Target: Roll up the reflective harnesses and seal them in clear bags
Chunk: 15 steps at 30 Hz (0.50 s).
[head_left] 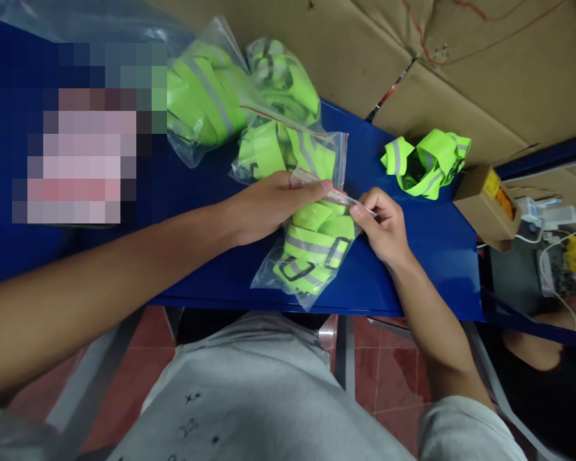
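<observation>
A clear zip bag [269, 272] lies near the front edge of the blue table, its red-lined zip edge turned away from me. Inside it is a folded neon-yellow reflective strap [312, 246] with grey stripes and black buckles. My left hand [278, 198] pinches the left part of the zip edge between thumb and fingers. At the right end of the same edge, my right hand [381, 221] is closed with its thumb pressed on the plastic. Just behind the hands lies another bagged reflective strap [269, 150].
Two more filled bags, a left one [206, 96] and a rear one [288, 83], lie behind. A loose reflective strap [429, 163] and a small cardboard box [489, 205] are to the right on the blue table [436, 256]. Another person's arm [537, 339] shows at lower right. A blurred patch covers the left.
</observation>
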Each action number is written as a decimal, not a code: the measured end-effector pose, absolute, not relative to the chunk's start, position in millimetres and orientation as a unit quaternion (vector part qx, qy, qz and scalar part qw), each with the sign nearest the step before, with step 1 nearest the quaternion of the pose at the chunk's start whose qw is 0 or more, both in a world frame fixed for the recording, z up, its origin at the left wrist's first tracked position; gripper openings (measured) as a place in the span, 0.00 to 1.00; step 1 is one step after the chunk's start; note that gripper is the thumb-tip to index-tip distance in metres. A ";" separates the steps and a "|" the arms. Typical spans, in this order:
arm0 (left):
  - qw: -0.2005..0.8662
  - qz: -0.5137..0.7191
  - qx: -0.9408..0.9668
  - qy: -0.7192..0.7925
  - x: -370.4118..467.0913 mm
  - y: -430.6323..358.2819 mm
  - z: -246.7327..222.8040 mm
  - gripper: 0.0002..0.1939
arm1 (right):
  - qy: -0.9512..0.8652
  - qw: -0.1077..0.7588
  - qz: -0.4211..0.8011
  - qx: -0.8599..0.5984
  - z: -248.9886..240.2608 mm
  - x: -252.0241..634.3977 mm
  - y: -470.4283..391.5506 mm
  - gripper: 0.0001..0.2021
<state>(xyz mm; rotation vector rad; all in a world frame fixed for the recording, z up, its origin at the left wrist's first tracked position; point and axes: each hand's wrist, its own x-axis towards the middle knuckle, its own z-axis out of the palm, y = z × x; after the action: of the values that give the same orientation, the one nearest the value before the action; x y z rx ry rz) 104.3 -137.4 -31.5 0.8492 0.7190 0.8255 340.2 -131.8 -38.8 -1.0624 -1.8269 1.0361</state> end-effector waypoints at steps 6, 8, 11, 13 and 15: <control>0.763 0.358 0.412 0.345 106.8 -139.7 -26.3 0.12 | -0.731 0.345 0.421 -0.411 -32.9 341.5 -131.8 0.23; 0.760 0.349 0.424 0.349 107.8 -140.2 -25.4 0.12 | -0.732 0.345 0.421 -0.409 -31.2 341.4 -133.2 0.21; 0.761 0.345 0.422 0.352 108.1 -140.1 -25.6 0.12 | -0.738 0.342 0.415 -0.408 -30.7 341.1 -134.9 0.20; 0.760 0.344 0.424 0.353 107.7 -140.0 -26.4 0.12 | -0.744 0.332 0.413 -0.407 -31.0 340.7 -135.4 0.21; 0.760 0.338 0.429 0.353 107.3 -140.2 -27.3 0.12 | -0.749 0.325 0.414 -0.403 -31.5 340.0 -135.5 0.23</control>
<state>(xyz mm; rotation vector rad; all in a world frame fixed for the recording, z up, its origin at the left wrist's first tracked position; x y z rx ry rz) 107.3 -140.2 -27.3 0.9340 0.7686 0.7365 340.0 -135.5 -31.5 -1.0568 -1.9638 1.0855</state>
